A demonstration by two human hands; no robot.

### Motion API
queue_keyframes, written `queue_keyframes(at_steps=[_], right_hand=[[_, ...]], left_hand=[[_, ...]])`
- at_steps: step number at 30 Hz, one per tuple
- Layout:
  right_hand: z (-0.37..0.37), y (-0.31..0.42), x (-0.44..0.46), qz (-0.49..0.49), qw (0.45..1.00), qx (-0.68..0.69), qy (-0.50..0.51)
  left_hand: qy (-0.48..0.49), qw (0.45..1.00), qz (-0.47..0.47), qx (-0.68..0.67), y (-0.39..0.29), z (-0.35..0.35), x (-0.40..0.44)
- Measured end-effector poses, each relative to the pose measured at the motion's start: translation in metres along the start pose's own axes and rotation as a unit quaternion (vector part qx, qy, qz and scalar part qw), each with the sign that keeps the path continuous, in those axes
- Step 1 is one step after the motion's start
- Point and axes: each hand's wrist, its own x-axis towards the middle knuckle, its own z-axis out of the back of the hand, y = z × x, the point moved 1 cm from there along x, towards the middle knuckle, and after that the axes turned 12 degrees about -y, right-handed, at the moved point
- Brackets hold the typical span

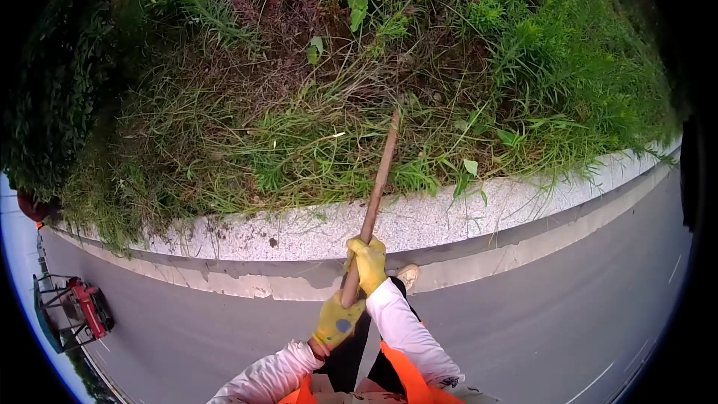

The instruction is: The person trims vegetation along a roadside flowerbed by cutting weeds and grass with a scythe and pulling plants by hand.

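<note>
A long wooden tool handle slants up from my body into the grass. Its far end and any tool head are hidden among the plants. My right hand, in a yellow glove, is wrapped round the handle above the kerb edge. Lower down, at the butt end, my left hand is closed on the same handle; its yellow glove has a grey-blue round patch. Cut or flattened grass lies around the handle's far end.
A pale stone kerb borders the planted bank, with the grey road below it. Taller green weeds grow at the right. A red vehicle with a frame is on the road at the left. One shoe shows near the kerb.
</note>
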Motion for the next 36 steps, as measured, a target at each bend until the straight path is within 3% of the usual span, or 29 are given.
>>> queue_keyframes(at_steps=[1, 3, 4, 5, 6, 7, 9, 10, 11, 12, 15, 16, 18, 20, 22, 23, 25, 27, 28, 30, 31, 34, 36], right_hand=[[0.014, 0.014, 0.009, 0.005, 0.998, 0.053, -0.036], [0.030, 0.050, 0.013, 0.083, 0.984, 0.132, -0.090], [0.029, 0.062, 0.017, 0.101, 0.969, 0.184, -0.129], [0.020, 0.073, 0.018, 0.118, 0.959, 0.203, -0.162], [0.008, 0.082, 0.021, 0.132, 0.946, 0.222, -0.194], [-0.011, 0.081, 0.038, 0.119, 0.960, 0.181, -0.178], [-0.039, 0.036, 0.067, 0.105, 0.970, 0.143, -0.164], [-0.062, -0.005, 0.079, 0.081, 0.990, 0.059, -0.101], [-0.085, -0.045, 0.082, 0.050, 0.998, -0.025, -0.036], [-0.099, -0.068, 0.075, 0.014, 0.993, -0.110, 0.028], [-0.081, -0.002, 0.053, 0.016, 0.996, -0.055, 0.066], [-0.073, 0.026, 0.050, 0.035, 0.996, -0.054, 0.058], [-0.055, 0.038, 0.093, 0.059, 0.992, -0.101, 0.038], [-0.051, 0.076, 0.090, 0.006, 0.995, -0.088, 0.051], [-0.059, 0.085, 0.097, 0.002, 0.990, -0.123, 0.071], [-0.061, 0.117, 0.045, -0.083, 0.983, -0.087, 0.138], [-0.066, 0.015, 0.055, 0.007, 0.985, -0.169, 0.039], [-0.040, -0.052, -0.033, -0.047, 0.989, -0.130, 0.046], [-0.024, -0.088, -0.067, 0.000, 0.984, -0.173, 0.042], [-0.016, -0.073, -0.122, -0.072, 0.988, -0.112, 0.080], [-0.017, -0.063, -0.116, -0.054, 0.990, -0.107, 0.070], [-0.022, -0.012, -0.077, 0.015, 0.996, -0.078, 0.047], [-0.020, 0.033, -0.054, 0.058, 0.996, -0.049, 0.045]], left_hand=[[0.036, 0.981, -0.116, 0.154, 0.002, -0.007, 0.017], [0.042, 0.926, -0.243, 0.286, -0.023, -0.030, 0.048], [0.084, 0.901, -0.237, 0.355, -0.040, -0.037, 0.068], [0.124, 0.899, -0.242, 0.344, -0.066, -0.039, 0.085], [0.144, 0.881, -0.314, 0.322, -0.071, -0.037, 0.111], [0.136, 0.900, -0.362, 0.200, -0.050, -0.031, 0.146], [0.068, 0.978, -0.195, 0.043, -0.037, 0.003, 0.142], [0.000, 1.000, 0.016, 0.006, -0.040, 0.025, 0.111], [-0.090, 0.996, 0.024, -0.002, -0.016, 0.045, 0.095], [-0.095, 0.994, -0.002, 0.046, -0.010, 0.063, 0.082], [-0.075, 0.997, -0.003, 0.010, -0.039, 0.031, 0.063], [-0.047, 0.994, 0.035, -0.096, -0.053, 0.009, 0.061], [0.027, 0.981, 0.101, -0.163, -0.065, -0.023, 0.073], [0.147, 0.952, 0.170, -0.209, -0.083, -0.030, 0.095], [0.161, 0.923, 0.226, -0.267, -0.089, -0.036, 0.121], [0.159, 0.921, 0.211, -0.285, -0.078, -0.029, 0.122], [0.130, 0.924, 0.235, -0.271, -0.040, 0.013, 0.084], [0.111, 0.944, 0.280, -0.137, -0.007, 0.067, -0.001], [0.066, 0.958, 0.253, -0.117, 0.031, 0.086, -0.037], [0.001, 0.944, 0.324, -0.057, 0.017, 0.094, -0.080], [-0.002, 0.946, 0.317, -0.067, 0.013, 0.089, -0.075], [0.130, 0.974, 0.144, -0.119, -0.014, 0.057, -0.029], [0.181, 0.973, 0.093, -0.110, -0.047, 0.032, 0.010]])
